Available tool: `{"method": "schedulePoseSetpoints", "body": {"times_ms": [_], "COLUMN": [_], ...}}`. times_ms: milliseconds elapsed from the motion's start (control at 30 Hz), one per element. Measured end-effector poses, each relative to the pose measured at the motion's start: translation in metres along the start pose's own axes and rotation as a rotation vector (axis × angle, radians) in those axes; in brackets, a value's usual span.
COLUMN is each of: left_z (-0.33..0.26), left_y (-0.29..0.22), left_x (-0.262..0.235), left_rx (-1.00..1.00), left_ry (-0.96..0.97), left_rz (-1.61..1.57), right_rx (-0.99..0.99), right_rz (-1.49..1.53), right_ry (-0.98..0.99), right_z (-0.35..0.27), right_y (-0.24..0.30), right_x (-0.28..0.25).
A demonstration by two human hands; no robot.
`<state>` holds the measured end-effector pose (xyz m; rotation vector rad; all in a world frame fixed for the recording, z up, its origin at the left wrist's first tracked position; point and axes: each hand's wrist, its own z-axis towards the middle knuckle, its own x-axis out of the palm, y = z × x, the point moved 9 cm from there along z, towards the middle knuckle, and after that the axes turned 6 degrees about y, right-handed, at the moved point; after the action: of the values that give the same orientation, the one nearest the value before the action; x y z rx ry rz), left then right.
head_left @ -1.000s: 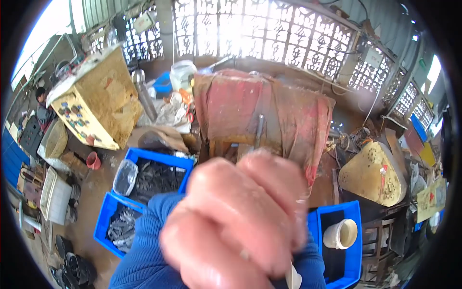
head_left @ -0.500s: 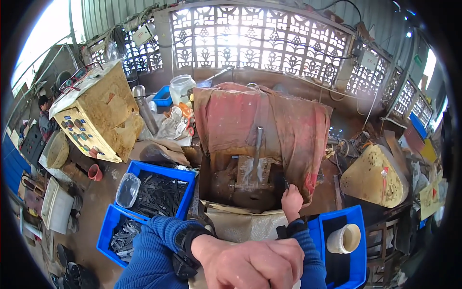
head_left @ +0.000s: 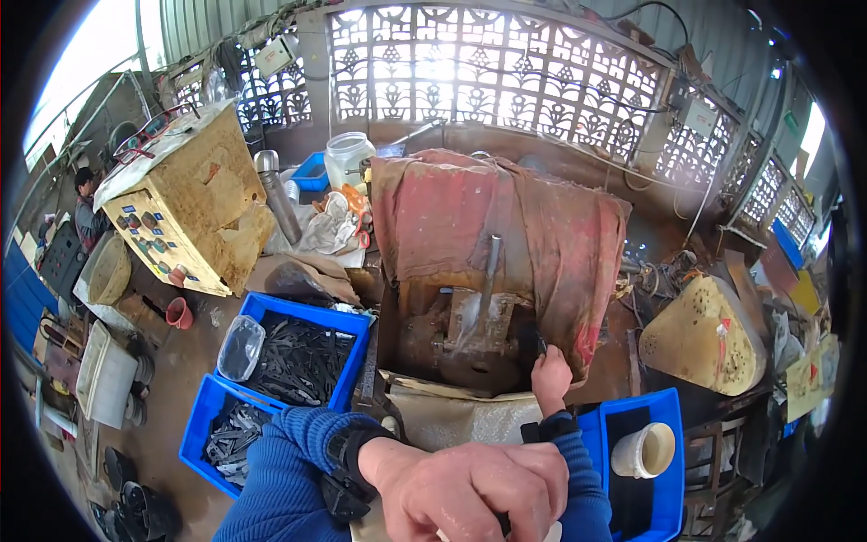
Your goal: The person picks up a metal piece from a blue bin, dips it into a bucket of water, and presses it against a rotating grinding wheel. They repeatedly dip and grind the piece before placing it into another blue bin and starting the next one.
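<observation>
In the near foreground my left hand is closed, fingers curled down. A bit of something dark and something pale shows beneath them, too little to name. My right hand pinches a thin dark piece at the right side of a wet machine trough. A metal pipe slopes down into that trough, and whitish spray shows at its lower end. Red-brown cloth drapes over the machine. The far end of the piece is lost against the dark interior.
Left stand two blue bins, one with dark flat strips, the other with greyer ones; a clear plastic tub rests on the first. At right a blue bin holds a cream cup. A control box stands back left.
The view has shifted slightly. My right hand stays at the trough with the thin dark piece; a dark bit now shows under my left hand's fingers.
</observation>
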<state>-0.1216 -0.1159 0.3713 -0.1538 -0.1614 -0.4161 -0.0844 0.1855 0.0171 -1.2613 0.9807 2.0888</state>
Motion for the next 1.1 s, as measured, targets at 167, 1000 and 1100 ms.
{"method": "schedulePoseSetpoints", "body": {"times_ms": [167,1000,1100], "left_z": [-0.02,-0.294,-0.294], "left_y": [0.005,0.024,0.025], "left_x": [-0.017,-0.253,-0.259], "left_rx": [-0.164,-1.227,-1.255], "left_ry": [0.042,0.127,0.147], "left_rz": [0.12,1.692,1.706], "right_rx": [0.007,-0.14,-0.211], "right_rz": [0.029,0.21,0.13], "right_ry": [0.016,-0.074,-0.014], "right_z": [0.0,0.208,0.199], "right_y": [-0.003,0.191,0.206], "right_x": [0.001,-0.053,-0.055]}}
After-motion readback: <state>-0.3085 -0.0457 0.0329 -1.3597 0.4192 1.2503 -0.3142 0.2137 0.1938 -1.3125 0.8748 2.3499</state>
